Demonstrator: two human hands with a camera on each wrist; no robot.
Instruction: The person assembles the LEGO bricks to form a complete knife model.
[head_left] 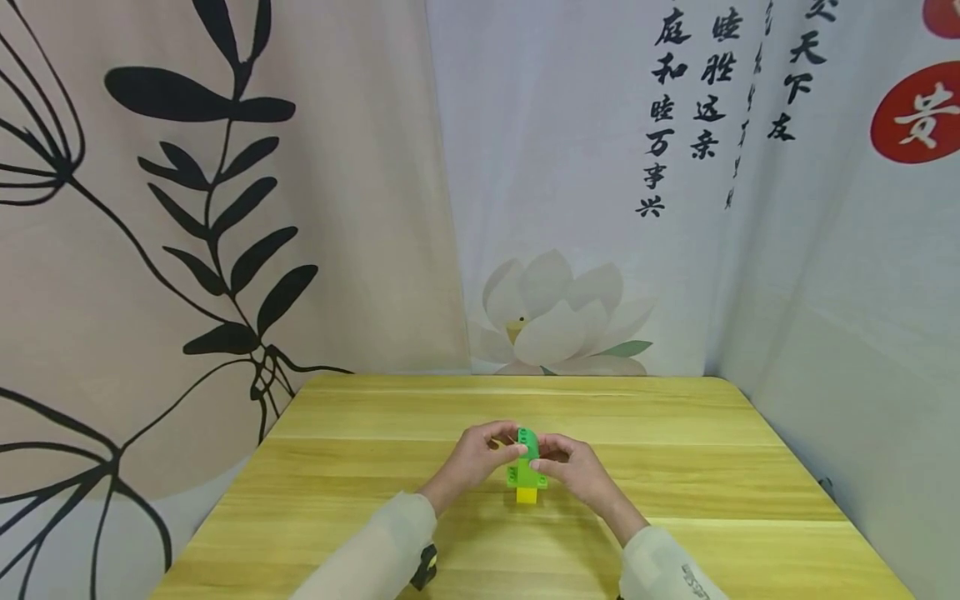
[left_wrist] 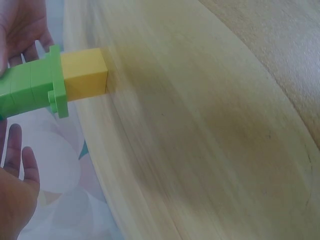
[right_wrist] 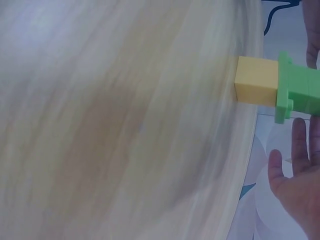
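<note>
A small tower of toy building blocks stands upright near the middle of the table in the head view. Its foot is a yellow block [head_left: 527, 495], with a wider lime-green studded piece and lime-green blocks [head_left: 527, 477] above. A darker green curved block [head_left: 532, 442] tops it. My left hand [head_left: 480, 457] holds that top block from the left, thumb in front. From the right, my right hand [head_left: 576, 468] grips the tower, its thumb just below the curved block. Both wrist views show the yellow block [left_wrist: 86, 74] sideways; the tower's top is out of frame there.
The wooden table [head_left: 345, 467] has rounded far corners. Printed curtains [head_left: 375, 208] hang behind it and along the right. A small black object [head_left: 425, 568] shows beside the left sleeve. A dark cable [right_wrist: 274, 12] appears past the table edge in the right wrist view.
</note>
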